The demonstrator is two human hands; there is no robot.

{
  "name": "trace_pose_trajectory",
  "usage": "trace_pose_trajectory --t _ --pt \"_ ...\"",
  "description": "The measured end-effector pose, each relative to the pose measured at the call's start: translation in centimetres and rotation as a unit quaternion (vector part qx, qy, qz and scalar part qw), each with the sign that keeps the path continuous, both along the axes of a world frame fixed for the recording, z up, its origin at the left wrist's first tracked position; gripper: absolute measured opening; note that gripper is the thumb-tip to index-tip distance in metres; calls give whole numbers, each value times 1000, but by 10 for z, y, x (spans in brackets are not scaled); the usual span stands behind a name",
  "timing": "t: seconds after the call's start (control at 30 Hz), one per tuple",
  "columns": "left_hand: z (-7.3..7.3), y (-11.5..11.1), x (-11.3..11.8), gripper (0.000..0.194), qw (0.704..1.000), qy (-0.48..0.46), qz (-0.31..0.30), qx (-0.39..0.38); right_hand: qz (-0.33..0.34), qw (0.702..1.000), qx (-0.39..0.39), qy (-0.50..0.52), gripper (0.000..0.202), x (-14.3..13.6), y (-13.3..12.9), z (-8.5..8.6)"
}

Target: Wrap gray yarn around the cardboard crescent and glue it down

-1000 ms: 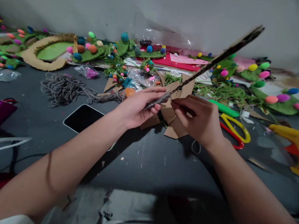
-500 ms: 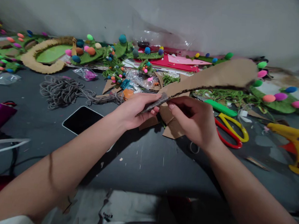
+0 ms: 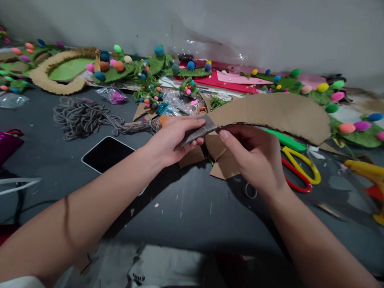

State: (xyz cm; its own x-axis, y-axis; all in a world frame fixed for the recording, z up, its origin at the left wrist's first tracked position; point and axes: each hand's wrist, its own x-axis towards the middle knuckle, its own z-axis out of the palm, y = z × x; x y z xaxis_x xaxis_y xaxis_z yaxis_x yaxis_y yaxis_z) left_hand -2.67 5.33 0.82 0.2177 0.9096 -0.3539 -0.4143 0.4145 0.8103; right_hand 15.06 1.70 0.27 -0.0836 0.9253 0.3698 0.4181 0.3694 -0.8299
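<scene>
A long curved piece of brown cardboard [image 3: 279, 113] widens toward the right and is held above the dark table. Its narrow left end is wrapped in grey yarn [image 3: 201, 129]. My left hand [image 3: 175, 140] grips that wrapped end between thumb and fingers. Close to the wrap, my right hand [image 3: 250, 152] is closed at the lower edge of the cardboard, thumb against the curled fingers. Most of the right fingers are hidden behind the thumb and palm. A tangled heap of grey yarn [image 3: 78, 118] lies at the left, with strands running toward my left hand.
A phone [image 3: 107, 154] lies by my left forearm. Red and yellow scissors handles [image 3: 304, 167] and a yellow glue gun [image 3: 382, 188] are at the right. Leaves with coloured balls, a curved wrapped piece [image 3: 56, 84] and red sheets [image 3: 212, 81] line the back. Cardboard scraps [image 3: 228, 164] lie beneath the hands.
The cardboard has tilted, its wide right end dropping lower and showing more of its flat face. My right hand has shifted slightly right; my left hand still holds the wrapped end.
</scene>
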Motion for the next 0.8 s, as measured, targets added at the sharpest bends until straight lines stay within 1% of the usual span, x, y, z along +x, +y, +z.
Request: trace_pose_trajectory --t 0.1,0.2,0.3,0.37,0.43,0.53,0.67,0.8 --pt "-1 0 0 10 1000 13 10 14 21 1000 -5 15 12 -2 -2 0" --pt "-2 -1 1 12 998 41 22 31 18 1000 -4 2 14 -3 -4 -2" --pt "-2 -4 3 21 991 93 39 93 17 998 25 -48 16 -3 -6 -6" --pt "-3 -6 4 26 979 124 73 142 20 996 45 -79 16 -4 -7 -8" --pt "-4 -7 4 26 968 144 106 175 18 993 53 -104 16 -6 -8 -8" --pt "-6 -7 4 25 960 162 122 196 13 991 39 -125 16 -6 -9 -5" --pt "-6 -6 -1 29 954 161 136 211 1 990 35 -136 16 -3 -12 1" --pt "0 -2 -9 30 949 163 154 224 38 991 3 -126 17 1 -18 10"
